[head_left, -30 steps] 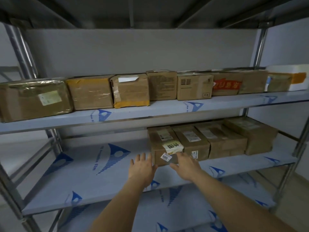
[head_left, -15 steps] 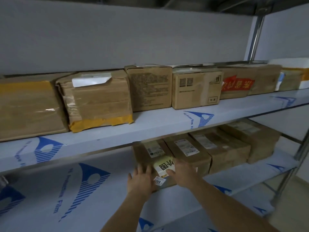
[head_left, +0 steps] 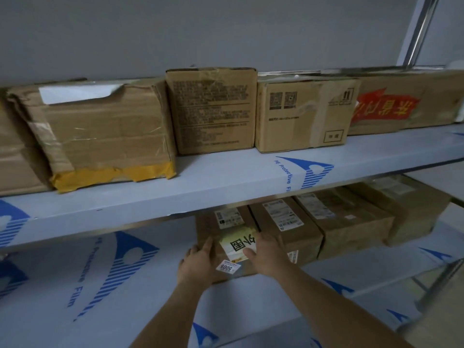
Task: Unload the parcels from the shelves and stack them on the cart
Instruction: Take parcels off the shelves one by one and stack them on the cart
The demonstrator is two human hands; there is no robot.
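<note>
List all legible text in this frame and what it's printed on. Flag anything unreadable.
"5005": small white sticker on the front of the parcel both hands touch.
"PE Protective Fi…": blue print on the upper shelf film, cut off at the edge.
"…rotective Film": lower shelf film.
Yellow label: large black characters, upside down, not confidently readable.
Red banner characters: upside down, unreadable.
Shipping labels and box print: too small.

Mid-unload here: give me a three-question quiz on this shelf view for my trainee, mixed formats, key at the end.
1. True or false: both hands touch the leftmost brown cardboard parcel with the yellow label on the lower shelf.
2. How many parcels stand in that lower row?
3. The upper-shelf box with torn yellow tape is: A) leftmost of those fully visible, B) rightmost.

Key: 1 true, the left hand is at its left front and the right hand on its right top; 2 four; 3 A.
</note>
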